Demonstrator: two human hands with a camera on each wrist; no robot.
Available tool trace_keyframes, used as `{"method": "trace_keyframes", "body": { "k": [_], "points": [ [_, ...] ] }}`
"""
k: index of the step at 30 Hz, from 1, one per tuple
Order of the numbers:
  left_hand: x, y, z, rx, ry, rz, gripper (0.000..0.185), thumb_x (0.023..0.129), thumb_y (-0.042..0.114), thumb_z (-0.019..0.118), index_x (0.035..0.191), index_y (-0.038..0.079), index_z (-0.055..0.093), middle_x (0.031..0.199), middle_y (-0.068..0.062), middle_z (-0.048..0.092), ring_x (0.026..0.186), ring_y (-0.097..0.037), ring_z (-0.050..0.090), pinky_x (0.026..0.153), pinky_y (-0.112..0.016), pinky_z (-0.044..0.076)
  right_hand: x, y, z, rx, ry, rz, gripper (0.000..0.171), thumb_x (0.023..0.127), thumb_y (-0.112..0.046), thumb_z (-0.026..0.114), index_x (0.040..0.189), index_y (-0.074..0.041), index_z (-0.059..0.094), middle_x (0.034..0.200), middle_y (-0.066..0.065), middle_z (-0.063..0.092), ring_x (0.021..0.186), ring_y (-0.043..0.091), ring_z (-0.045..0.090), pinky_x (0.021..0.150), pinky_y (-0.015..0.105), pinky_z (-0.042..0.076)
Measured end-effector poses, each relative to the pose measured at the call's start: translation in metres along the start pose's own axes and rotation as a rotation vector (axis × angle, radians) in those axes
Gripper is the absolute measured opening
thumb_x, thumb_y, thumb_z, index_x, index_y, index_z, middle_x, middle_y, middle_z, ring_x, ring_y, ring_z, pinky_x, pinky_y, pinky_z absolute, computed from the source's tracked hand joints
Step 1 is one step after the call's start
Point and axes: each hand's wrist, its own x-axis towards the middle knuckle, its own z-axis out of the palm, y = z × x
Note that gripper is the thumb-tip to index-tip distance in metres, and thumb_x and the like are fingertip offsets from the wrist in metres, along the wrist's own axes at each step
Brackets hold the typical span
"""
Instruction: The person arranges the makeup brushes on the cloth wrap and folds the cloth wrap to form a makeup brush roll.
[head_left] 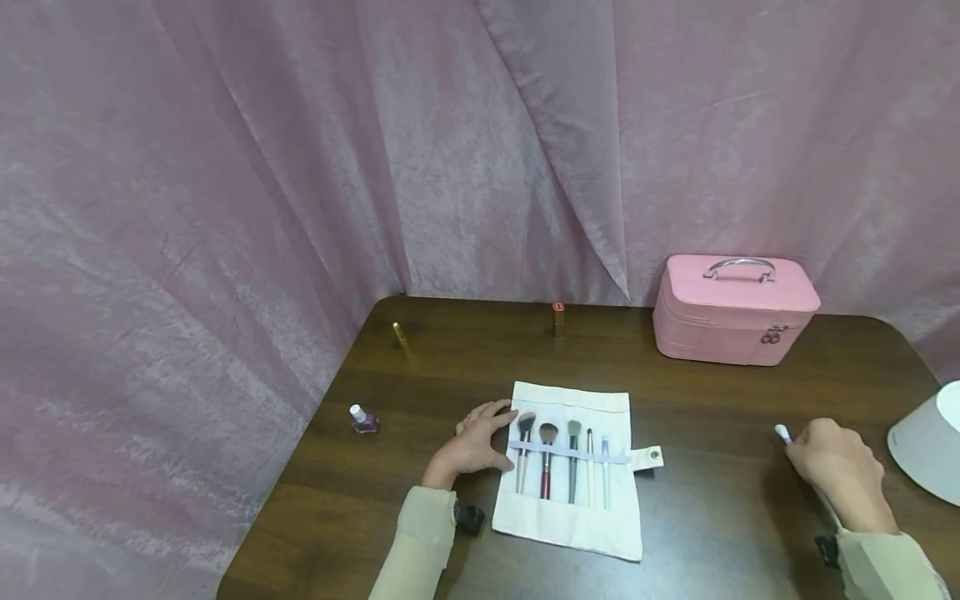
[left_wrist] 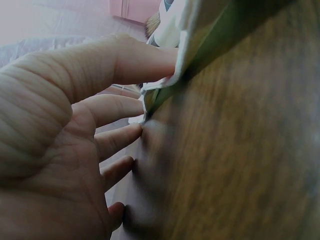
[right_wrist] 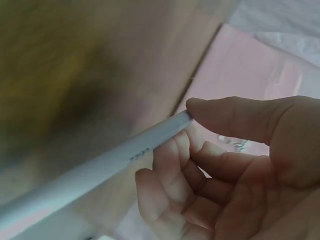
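A white cloth brush roll (head_left: 562,533) lies unrolled at the middle of the table, with several makeup brushes (head_left: 546,467) side by side under its pale band. My left hand (head_left: 472,446) rests at the roll's left edge. In the left wrist view, the thumb (left_wrist: 145,62) lies against the cloth and the other fingers extend along the tabletop. Off to the right, my right hand (head_left: 840,471) pinches a makeup brush (right_wrist: 115,157) between thumb and fingers. It has a pale blue handle, and its whitish end (head_left: 782,432) shows past the hand.
A pink vanity case (head_left: 735,321) stands at the back right, and a white lampshade-like object (head_left: 930,442) is at the right edge. A purple nail polish bottle (head_left: 365,421), a small gold tube (head_left: 400,333) and a brown lipstick (head_left: 558,319) stand around the left and back.
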Motion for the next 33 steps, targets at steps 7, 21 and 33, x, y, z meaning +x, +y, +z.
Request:
{"method": "trace_keyframes", "body": {
  "k": [7, 21, 33],
  "points": [
    [0.001, -0.001, -0.001, 0.0, -0.004, -0.002, 0.083, 0.077, 0.008, 0.086, 0.151, 0.008, 0.048, 0.163, -0.009, 0.03, 0.149, -0.037, 0.018, 0.112, -0.066, 0.015, -0.002, -0.022, -0.012, 0.015, 0.023, -0.068, 0.021, 0.093, -0.015, 0.055, 0.078, -0.002, 0.063, 0.07, 0.008, 0.051, 0.066, 0.027, 0.049, 0.055, 0.043, 0.039],
    [0.001, -0.001, -0.001, -0.001, -0.009, -0.004, 0.083, 0.077, 0.01, 0.086, 0.151, 0.007, 0.048, 0.162, -0.01, 0.03, 0.15, -0.037, 0.018, 0.112, -0.066, 0.014, -0.003, -0.059, -0.013, 0.084, 0.178, -0.268, 0.019, 0.094, -0.011, 0.061, 0.092, 0.007, 0.067, 0.076, 0.01, 0.062, 0.07, 0.028, 0.055, 0.057, 0.037, 0.039],
    [0.001, 0.0, -0.001, -0.001, -0.009, -0.009, 0.082, 0.078, 0.01, 0.086, 0.151, 0.007, 0.049, 0.162, -0.009, 0.031, 0.15, -0.036, 0.018, 0.112, -0.067, 0.014, -0.006, -0.085, -0.006, 0.3, 0.253, -0.329, 0.022, 0.099, -0.014, 0.061, 0.1, 0.008, 0.067, 0.071, 0.005, 0.067, 0.057, 0.014, 0.059, 0.05, 0.029, 0.043]
  ]
}}
